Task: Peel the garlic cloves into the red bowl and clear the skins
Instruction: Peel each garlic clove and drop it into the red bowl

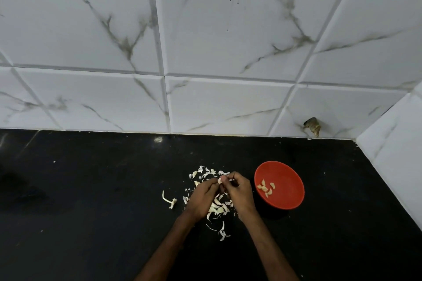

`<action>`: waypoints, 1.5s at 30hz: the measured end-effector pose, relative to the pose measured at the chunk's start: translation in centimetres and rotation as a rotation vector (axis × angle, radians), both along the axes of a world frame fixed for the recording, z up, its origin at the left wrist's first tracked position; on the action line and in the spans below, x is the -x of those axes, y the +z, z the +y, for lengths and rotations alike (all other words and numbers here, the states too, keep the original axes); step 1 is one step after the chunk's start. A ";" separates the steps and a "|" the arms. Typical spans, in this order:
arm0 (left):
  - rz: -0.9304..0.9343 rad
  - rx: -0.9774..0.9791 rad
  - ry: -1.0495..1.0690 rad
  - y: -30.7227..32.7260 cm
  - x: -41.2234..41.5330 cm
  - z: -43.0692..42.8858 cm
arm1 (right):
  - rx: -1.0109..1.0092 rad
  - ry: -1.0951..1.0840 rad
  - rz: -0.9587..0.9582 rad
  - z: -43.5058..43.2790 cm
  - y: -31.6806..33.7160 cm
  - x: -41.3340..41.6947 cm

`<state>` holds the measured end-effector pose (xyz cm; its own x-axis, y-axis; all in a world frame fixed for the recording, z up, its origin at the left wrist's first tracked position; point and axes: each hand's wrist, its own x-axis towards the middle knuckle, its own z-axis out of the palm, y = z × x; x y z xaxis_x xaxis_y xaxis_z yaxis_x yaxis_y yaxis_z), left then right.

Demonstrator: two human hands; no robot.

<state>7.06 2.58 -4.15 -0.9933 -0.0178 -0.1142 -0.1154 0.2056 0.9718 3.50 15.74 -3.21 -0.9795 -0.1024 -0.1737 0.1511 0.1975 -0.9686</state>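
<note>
Garlic clove (219,181): a small pale piece held up between both hands, over the pile of skins and to the left of the red bowl.
Left hand (204,198): it comes in from the bottom. Its fingers are curled and the tips pinch the clove from the left side.
Right hand (238,191): it also comes in from the bottom. Its fingers are bent and the tips pinch the top of the same clove. The two hands touch at the fingertips.
Garlic skins (217,207): lots of thin white bits lie on the counter, under and around the hands. Some are closer than the hands and some lie just past the fingers.
Garlic stalk (169,201): a thin white stem with a rough end lies alone, left of the pile.
Red bowl (287,173): it is round and sits on the counter just beside the right hand.
Peeled cloves (266,188): a few yellowish ones lie together in the bowl, on its left side.
Counter (91,189): black and shiny, with tiny white crumbs here and there.
Wall tiles (228,29): big and white with grey lines, behind the counter and along its right side.
Dark spot (312,125): a broken-looking patch low on the wall, far behind the bowl.
</note>
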 end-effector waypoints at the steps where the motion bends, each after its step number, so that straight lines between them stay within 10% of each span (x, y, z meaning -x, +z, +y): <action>1: -0.017 -0.048 -0.004 0.3 0.0 0.1 | 0.050 0.011 -0.034 0.0 0.1 -0.1; 21: -0.010 -0.264 0.071 3.0 0.5 -0.1 | 0.548 0.050 -0.201 -1.0 2.1 -0.7; 33: 0.135 -0.064 0.068 4.5 1.0 -1.1 | 0.160 0.147 0.242 -0.1 2.4 0.4; 45: 0.093 -0.105 0.081 4.1 1.1 -1.4 | 0.882 -0.055 -0.308 -2.3 2.6 -0.6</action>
<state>6.01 1.22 -0.01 -0.9954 -0.0913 -0.0276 -0.0365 0.0965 0.9947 4.06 13.47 -0.57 -0.9105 -0.2755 -0.3084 0.4135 -0.6049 -0.6805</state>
